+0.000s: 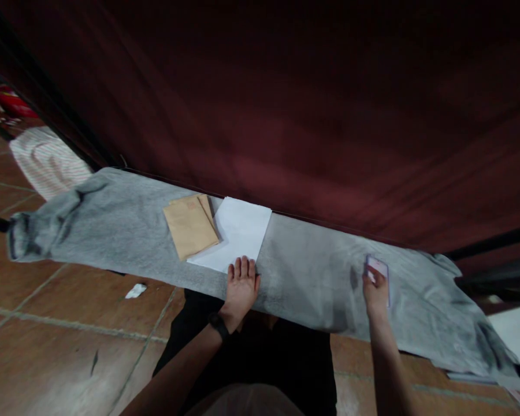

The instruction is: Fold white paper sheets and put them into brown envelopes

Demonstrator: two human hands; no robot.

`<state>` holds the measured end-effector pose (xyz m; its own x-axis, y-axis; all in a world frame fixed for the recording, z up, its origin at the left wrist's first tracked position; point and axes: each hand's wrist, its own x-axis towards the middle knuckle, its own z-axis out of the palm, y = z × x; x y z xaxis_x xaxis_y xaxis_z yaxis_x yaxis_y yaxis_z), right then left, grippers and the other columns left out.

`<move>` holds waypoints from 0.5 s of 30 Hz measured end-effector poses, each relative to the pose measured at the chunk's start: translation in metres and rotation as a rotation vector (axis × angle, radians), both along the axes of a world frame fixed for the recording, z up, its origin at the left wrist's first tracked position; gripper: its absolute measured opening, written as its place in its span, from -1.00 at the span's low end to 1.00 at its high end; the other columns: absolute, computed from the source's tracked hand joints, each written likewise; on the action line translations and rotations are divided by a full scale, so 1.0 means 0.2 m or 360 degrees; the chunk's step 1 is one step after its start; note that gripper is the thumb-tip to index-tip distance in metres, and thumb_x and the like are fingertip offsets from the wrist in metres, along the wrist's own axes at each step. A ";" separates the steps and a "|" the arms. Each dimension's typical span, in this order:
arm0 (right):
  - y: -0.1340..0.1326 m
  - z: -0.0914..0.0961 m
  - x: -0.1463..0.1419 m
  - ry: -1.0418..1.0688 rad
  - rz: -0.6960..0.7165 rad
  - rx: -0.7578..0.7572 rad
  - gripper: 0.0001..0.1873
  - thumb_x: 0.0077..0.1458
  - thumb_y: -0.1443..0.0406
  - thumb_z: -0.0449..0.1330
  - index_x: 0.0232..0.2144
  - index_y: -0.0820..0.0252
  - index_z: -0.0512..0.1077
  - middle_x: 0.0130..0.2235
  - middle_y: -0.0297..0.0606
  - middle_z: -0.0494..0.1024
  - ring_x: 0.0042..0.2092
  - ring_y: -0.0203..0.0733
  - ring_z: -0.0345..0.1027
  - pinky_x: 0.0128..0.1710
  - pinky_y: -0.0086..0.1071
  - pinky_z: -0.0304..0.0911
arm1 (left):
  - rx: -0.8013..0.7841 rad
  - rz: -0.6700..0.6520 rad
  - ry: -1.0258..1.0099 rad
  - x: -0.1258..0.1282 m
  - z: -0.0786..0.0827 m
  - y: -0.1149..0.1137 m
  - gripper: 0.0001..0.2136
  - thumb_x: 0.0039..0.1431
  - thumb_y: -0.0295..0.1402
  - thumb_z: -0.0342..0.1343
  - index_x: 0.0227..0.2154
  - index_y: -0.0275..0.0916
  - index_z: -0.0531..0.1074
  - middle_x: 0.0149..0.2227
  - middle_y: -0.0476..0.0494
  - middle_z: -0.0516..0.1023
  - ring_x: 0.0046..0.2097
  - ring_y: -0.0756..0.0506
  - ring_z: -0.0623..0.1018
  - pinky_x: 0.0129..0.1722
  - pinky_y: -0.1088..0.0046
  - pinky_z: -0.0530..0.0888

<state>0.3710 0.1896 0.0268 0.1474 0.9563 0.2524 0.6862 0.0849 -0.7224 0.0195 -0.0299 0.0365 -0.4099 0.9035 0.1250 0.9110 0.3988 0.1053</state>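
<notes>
A narrow table under a grey cloth runs across the view in front of me. My left hand lies flat on it with fingers stretched out, fingertips at the near edge of a white sheet of paper. Tan envelopes lie partly on that sheet to its left. My right hand is closed on a small pale card-like thing with a purple edge, held on the cloth at the right.
A dark red curtain hangs right behind the table. Brown tiled floor lies below, with a scrap of white paper on it. A striped white cloth sits at the far left.
</notes>
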 end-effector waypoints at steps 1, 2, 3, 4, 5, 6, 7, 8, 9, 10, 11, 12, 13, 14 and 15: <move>-0.06 -0.01 -0.12 0.0161 0.0122 -0.0094 -0.45 0.02 0.05 0.07 -0.04 0.21 0.52 -0.04 -0.03 0.53 -0.02 0.05 0.42 0.02 -0.06 0.33 | -0.0037 0.0006 -0.0017 -0.01 0.01 0.01 -0.55 0.39 -0.34 -0.07 0.25 -0.41 0.34 0.33 -0.49 0.32 0.35 -0.42 0.31 0.32 -0.09 0.21; -0.11 -0.02 -0.24 0.0314 0.0248 -0.0170 -0.45 0.00 0.04 0.09 -0.05 0.22 0.53 -0.06 -0.05 0.55 -0.05 0.02 0.42 0.00 -0.08 0.34 | -0.0073 0.0007 -0.0045 -0.02 0.02 0.01 -0.58 0.38 -0.40 -0.08 0.23 -0.38 0.37 0.31 -0.46 0.34 0.34 -0.39 0.33 0.30 -0.06 0.26; -0.17 -0.03 -0.35 0.0431 0.0409 -0.0239 -0.45 0.02 0.04 0.10 -0.04 0.22 0.53 -0.07 -0.07 0.56 -0.05 0.00 0.42 0.00 -0.08 0.33 | -0.0105 0.0004 -0.0078 -0.03 0.03 0.02 -0.60 0.37 -0.45 -0.09 0.19 -0.35 0.40 0.29 -0.44 0.38 0.32 -0.36 0.37 0.27 0.00 0.32; -0.22 -0.04 -0.47 0.0470 0.0496 -0.0266 -0.47 0.02 0.04 0.10 -0.07 0.20 0.55 -0.13 -0.10 0.58 -0.10 -0.02 0.43 -0.02 -0.09 0.35 | -0.0131 -0.0006 -0.0111 -0.04 0.05 0.03 -0.62 0.36 -0.48 -0.10 0.15 -0.33 0.43 0.26 -0.41 0.42 0.29 -0.32 0.40 0.22 0.07 0.38; -0.27 -0.05 -0.57 0.0506 0.0582 -0.0291 -0.51 0.02 0.04 0.11 -0.11 0.19 0.56 -0.15 -0.12 0.60 -0.11 -0.03 0.44 -0.03 -0.10 0.36 | -0.0147 -0.0021 -0.0134 -0.06 0.07 0.03 -0.63 0.36 -0.50 -0.11 0.11 -0.32 0.46 0.22 -0.38 0.47 0.26 -0.28 0.44 0.16 0.15 0.44; -0.31 -0.06 -0.67 0.0541 0.0651 -0.0310 -0.54 0.01 0.05 0.13 -0.15 0.18 0.58 -0.15 -0.12 0.61 -0.11 -0.03 0.45 -0.02 -0.09 0.36 | -0.0154 -0.0032 -0.0152 -0.07 0.09 0.03 -0.65 0.36 -0.51 -0.11 0.07 -0.31 0.48 0.16 -0.36 0.52 0.21 -0.25 0.48 0.09 0.22 0.48; -0.35 -0.07 -0.75 0.0564 0.0699 -0.0324 -0.57 0.01 0.06 0.14 -0.18 0.16 0.59 -0.14 -0.12 0.63 -0.10 -0.02 0.46 0.00 -0.09 0.36 | -0.0154 -0.0031 -0.0169 -0.09 0.12 0.03 -0.68 0.37 -0.51 -0.11 0.03 -0.30 0.49 0.09 -0.34 0.57 0.15 -0.22 0.53 0.02 0.28 0.51; -0.38 -0.08 -0.81 0.0600 0.0746 -0.0350 -0.59 0.03 0.07 0.15 -0.18 0.15 0.59 -0.11 -0.11 0.63 -0.07 -0.01 0.47 0.03 -0.07 0.35 | -0.0148 -0.0017 -0.0186 -0.10 0.14 0.03 -0.70 0.38 -0.49 -0.11 0.00 -0.30 0.49 0.02 -0.31 0.60 0.09 -0.19 0.57 -0.04 0.32 0.52; -0.40 -0.08 -0.87 0.0638 0.0776 -0.0375 -0.60 0.05 0.08 0.14 -0.17 0.15 0.59 -0.10 -0.11 0.63 -0.05 0.00 0.48 0.05 -0.04 0.35 | -0.0142 0.0009 -0.0206 -0.11 0.17 0.03 -0.72 0.39 -0.48 -0.10 -0.03 -0.30 0.49 -0.05 -0.28 0.62 0.01 -0.18 0.60 -0.10 0.34 0.53; -0.42 -0.08 -0.92 0.0664 0.0797 -0.0393 -0.61 0.06 0.08 0.14 -0.18 0.14 0.60 -0.11 -0.12 0.64 -0.06 0.01 0.49 0.05 -0.03 0.36 | -0.0137 0.0041 -0.0225 -0.12 0.20 0.02 -0.74 0.39 -0.46 -0.10 -0.05 -0.30 0.49 -0.10 -0.26 0.62 -0.05 -0.17 0.62 -0.14 0.35 0.53; -0.44 -0.08 -0.96 0.0686 0.0820 -0.0409 -0.62 0.07 0.07 0.15 -0.18 0.13 0.60 -0.11 -0.13 0.65 -0.07 0.01 0.51 0.04 -0.04 0.38 | -0.0127 0.0063 -0.0233 -0.11 0.23 0.01 -0.75 0.40 -0.44 -0.10 -0.07 -0.30 0.48 -0.13 -0.25 0.62 -0.09 -0.17 0.62 -0.16 0.34 0.52; -0.46 -0.07 -0.99 0.0716 0.0838 -0.0438 -0.62 0.08 0.06 0.15 -0.18 0.11 0.60 -0.12 -0.14 0.66 -0.10 0.01 0.52 0.00 -0.05 0.41 | -0.0105 0.0062 -0.0224 -0.10 0.26 0.01 -0.76 0.40 -0.43 -0.09 -0.07 -0.30 0.48 -0.15 -0.25 0.61 -0.10 -0.18 0.62 -0.15 0.32 0.52; -0.47 -0.06 -1.03 0.0772 0.0850 -0.0498 -0.61 0.09 0.04 0.15 -0.18 0.10 0.60 -0.13 -0.15 0.66 -0.14 0.01 0.54 -0.06 -0.06 0.45 | -0.0071 0.0025 -0.0199 -0.07 0.29 0.00 -0.77 0.40 -0.43 -0.08 -0.07 -0.30 0.47 -0.15 -0.25 0.61 -0.09 -0.19 0.61 -0.13 0.30 0.52; -0.49 -0.04 -1.05 0.0858 0.0853 -0.0583 -0.60 0.11 0.01 0.15 -0.17 0.09 0.60 -0.15 -0.16 0.67 -0.17 0.01 0.55 -0.12 -0.08 0.47 | -0.0027 -0.0040 -0.0167 -0.04 0.31 -0.01 -0.77 0.39 -0.43 -0.06 -0.06 -0.30 0.47 -0.15 -0.26 0.61 -0.07 -0.21 0.60 -0.10 0.27 0.51; -0.50 -0.02 -1.07 0.0969 0.0848 -0.0678 -0.58 0.12 -0.02 0.15 -0.15 0.08 0.59 -0.17 -0.16 0.67 -0.20 0.00 0.55 -0.17 -0.10 0.48 | 0.0029 -0.0130 -0.0135 0.01 0.33 -0.01 -0.78 0.37 -0.44 -0.04 -0.05 -0.30 0.46 -0.13 -0.27 0.60 -0.04 -0.23 0.59 -0.07 0.25 0.50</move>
